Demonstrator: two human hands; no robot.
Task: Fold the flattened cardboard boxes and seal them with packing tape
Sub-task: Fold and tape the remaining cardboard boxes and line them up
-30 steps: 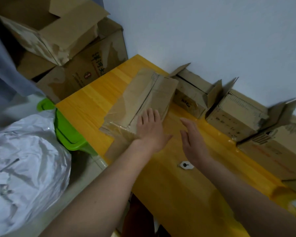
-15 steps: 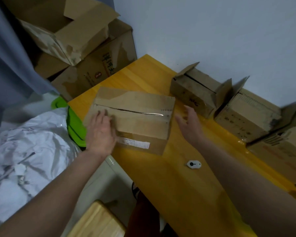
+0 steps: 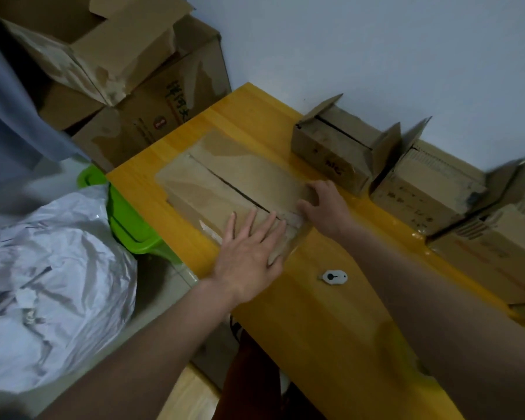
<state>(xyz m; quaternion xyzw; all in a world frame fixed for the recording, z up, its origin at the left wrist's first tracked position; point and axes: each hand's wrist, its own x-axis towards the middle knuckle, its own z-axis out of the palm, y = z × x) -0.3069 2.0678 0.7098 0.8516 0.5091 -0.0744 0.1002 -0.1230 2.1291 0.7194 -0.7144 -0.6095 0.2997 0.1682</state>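
Yellow table (image 3: 315,313): left hand (image 3: 249,256) pressed flat on cardboard box (image 3: 225,183); right hand (image 3: 325,207) curled, gripping its end.

A makeshift packing corner in what looks like a plain room at home, not a warehouse. A yellow wooden table (image 3: 331,328) sits pushed against a bare white wall (image 3: 376,56), and along that wall, out at two o'clock, runs a row of small cardboard boxes (image 3: 331,153) with flaps up. Over at eleven o'clock, big worn cartons (image 3: 128,95) are stacked in the corner. At nine o'clock there's a crumpled white plastic bag (image 3: 49,283) beside a green plastic bin (image 3: 128,225), with a grey curtain (image 3: 9,116) hanging behind.
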